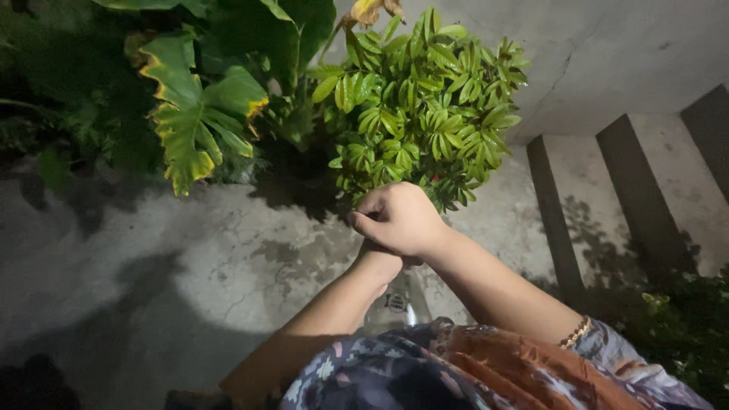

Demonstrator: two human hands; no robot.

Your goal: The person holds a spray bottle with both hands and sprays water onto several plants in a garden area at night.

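My right hand point(399, 219) is closed at the base of a bushy green plant point(425, 99) with many small glossy leaves, gripping its stems. Under it lies my left hand point(377, 266), mostly hidden by the right hand; it seems to hold the top of a clear bottle point(399, 304), of which only the lower part shows below my wrists. A gold bangle point(577, 332) sits on my right forearm. Patterned cloth point(456, 372) covers my lap at the bottom edge.
A cracked, damp concrete floor point(190, 266) spreads to the left. Large broad leaves point(194, 114) with yellowed edges hang at upper left. Concrete steps point(638, 182) rise at right, under a pale wall point(607, 45). Small dark plants point(683, 319) grow at lower right.
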